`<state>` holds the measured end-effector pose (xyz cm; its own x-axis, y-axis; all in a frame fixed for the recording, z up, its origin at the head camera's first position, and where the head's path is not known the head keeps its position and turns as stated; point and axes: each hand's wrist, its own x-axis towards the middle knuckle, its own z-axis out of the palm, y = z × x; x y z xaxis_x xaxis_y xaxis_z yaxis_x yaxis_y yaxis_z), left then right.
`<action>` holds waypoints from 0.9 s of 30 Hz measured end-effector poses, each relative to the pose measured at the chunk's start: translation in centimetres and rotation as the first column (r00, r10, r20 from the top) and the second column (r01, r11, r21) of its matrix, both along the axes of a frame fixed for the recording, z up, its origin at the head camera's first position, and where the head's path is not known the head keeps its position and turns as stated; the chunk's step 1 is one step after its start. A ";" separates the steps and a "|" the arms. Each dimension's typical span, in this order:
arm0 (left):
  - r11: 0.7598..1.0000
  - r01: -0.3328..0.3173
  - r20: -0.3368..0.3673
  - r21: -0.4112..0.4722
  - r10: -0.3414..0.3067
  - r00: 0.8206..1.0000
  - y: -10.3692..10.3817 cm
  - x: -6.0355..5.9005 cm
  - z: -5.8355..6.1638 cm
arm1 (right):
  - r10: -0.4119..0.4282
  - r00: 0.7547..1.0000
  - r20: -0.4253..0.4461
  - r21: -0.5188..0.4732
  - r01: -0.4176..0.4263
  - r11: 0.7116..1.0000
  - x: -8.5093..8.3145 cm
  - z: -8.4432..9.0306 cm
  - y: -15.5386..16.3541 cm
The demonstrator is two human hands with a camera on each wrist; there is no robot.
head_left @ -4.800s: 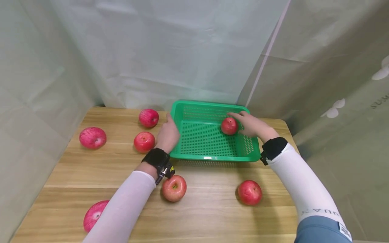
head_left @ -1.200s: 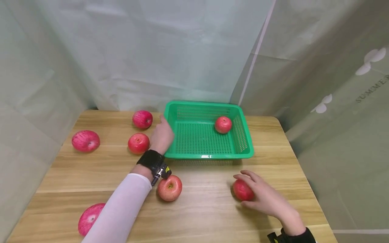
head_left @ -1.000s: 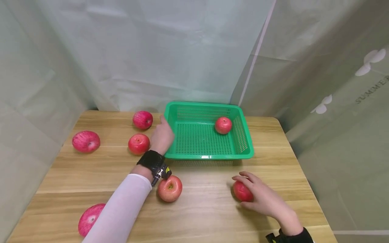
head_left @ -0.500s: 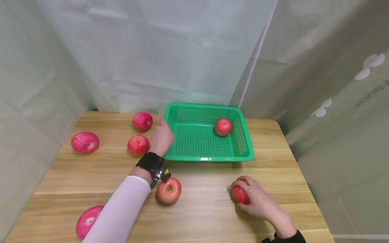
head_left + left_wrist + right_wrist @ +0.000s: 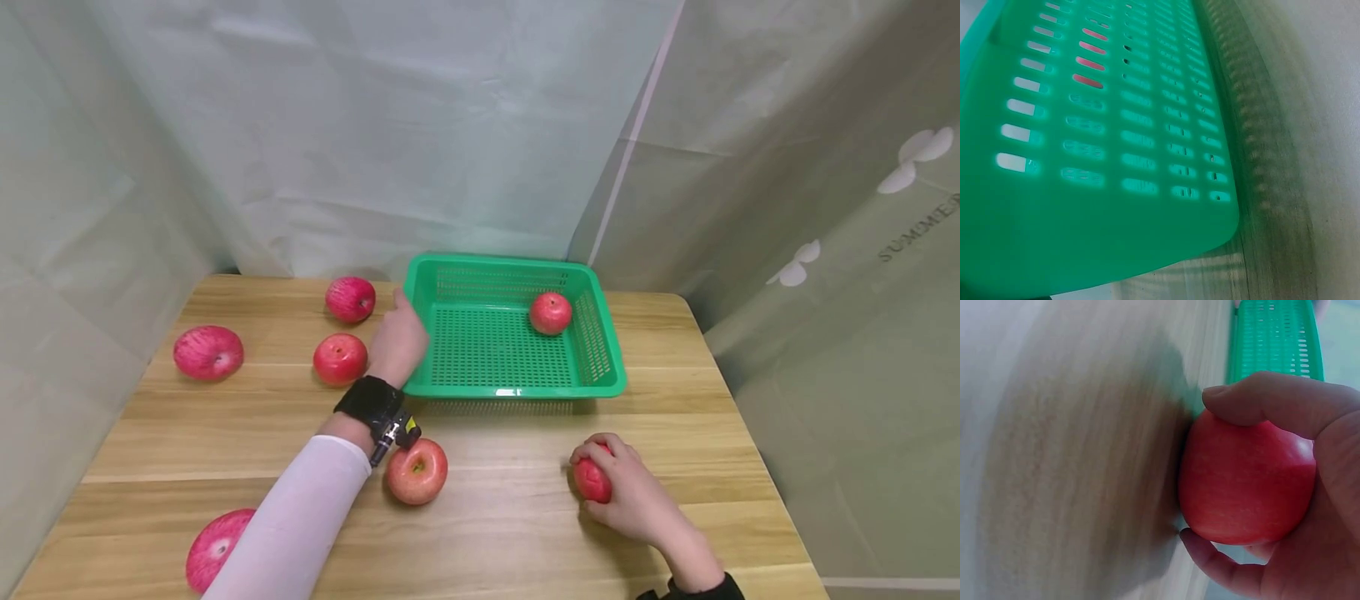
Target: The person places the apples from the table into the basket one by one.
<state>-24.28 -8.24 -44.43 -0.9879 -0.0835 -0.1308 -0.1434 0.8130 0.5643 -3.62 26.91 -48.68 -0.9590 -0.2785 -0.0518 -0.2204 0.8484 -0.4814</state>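
In the head view, the left hand rests against the left side of the green basket, its forearm in a white sleeve slanting forward; I cannot tell how its hidden fingers lie. The right hand reaches in from the lower right and grips a red apple on the counter, near the basket.

The left wrist view shows the basket's slotted wall.

In the right wrist view, thumb and fingers curve round opposite sides of the apple.

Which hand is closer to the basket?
Left. The left hand is at the left rim of the basket; the right hand grips an apple in front of it.
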 end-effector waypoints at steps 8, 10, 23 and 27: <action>1.000 -0.006 0.001 -0.004 0.006 1.000 0.1 0.3 -0.1 | -0.022 1.000 -0.018 -0.007 0.022 1.000 0.2 -0.6 0.1; 1.000 -0.008 -0.003 0.000 0.008 1.000 0.1 0.3 -0.1 | -0.026 0.999 -0.027 -0.009 0.026 1.000 0.3 -0.8 0.2; 1.000 -0.016 0.005 0.004 0.016 1.000 0.2 0.2 0.2 | -0.038 0.998 -0.054 -0.003 0.038 0.999 0.3 -1.2 0.4; 1.000 -0.015 -0.003 0.004 0.015 1.000 0.3 0.3 0.1 | -0.044 0.997 -0.068 0.001 0.045 0.999 0.3 -1.3 0.4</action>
<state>-24.02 -7.97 -44.28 -0.9870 -0.0974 -0.1278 -0.1534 0.8085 0.5682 -3.32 27.28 -49.99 -0.9718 -0.2355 0.0134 -0.2146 0.8591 -0.4647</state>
